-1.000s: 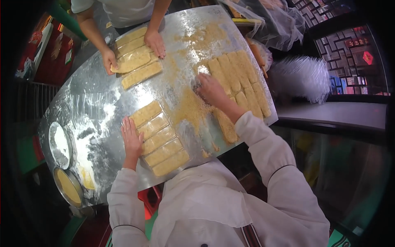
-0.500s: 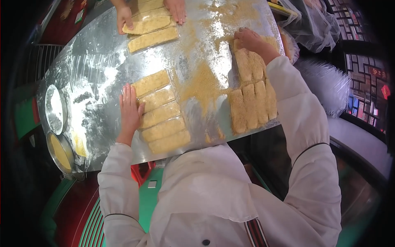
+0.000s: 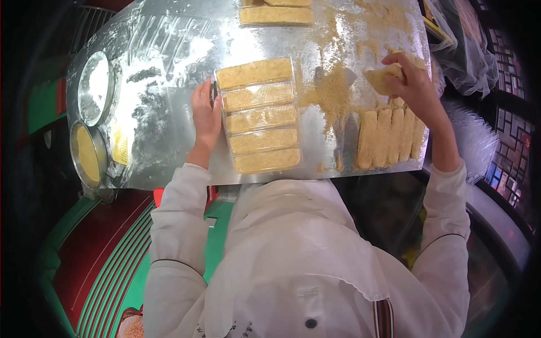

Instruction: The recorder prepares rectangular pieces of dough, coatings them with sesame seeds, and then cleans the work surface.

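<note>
My right hand (image 3: pixel 414 84) holds a crumb-coated roll (image 3: pixel 385 80) between thumb and fingers, raised over the far part of the right-hand group. Below it, several more long coated rolls (image 3: pixel 385 135) lie side by side on the table. In the middle stands a clear plastic tray (image 3: pixel 224 112) with divided compartments, filled with pale yellow coated strips (image 3: pixel 265 139); ribbed plastic shows plainly in its second compartment from the far end. My left hand (image 3: pixel 206 115) rests along the tray's left side, fingers stretched out and thumb at its edge.
Golden crumbs (image 3: pixel 332 93) are strewn over the metal table (image 3: pixel 169 152). A bowl of white powder (image 3: pixel 94 89) and a bowl with yellow contents (image 3: pixel 89 153) stand at the left edge. Another filled tray (image 3: pixel 276 16) lies at the far side. Plastic bags (image 3: pixel 470 50) hang at the right.
My right hand has lifted a roll off the right-hand group. The view has shifted, so the table appears higher and further right; another person's hands at the far tray are out of sight.
</note>
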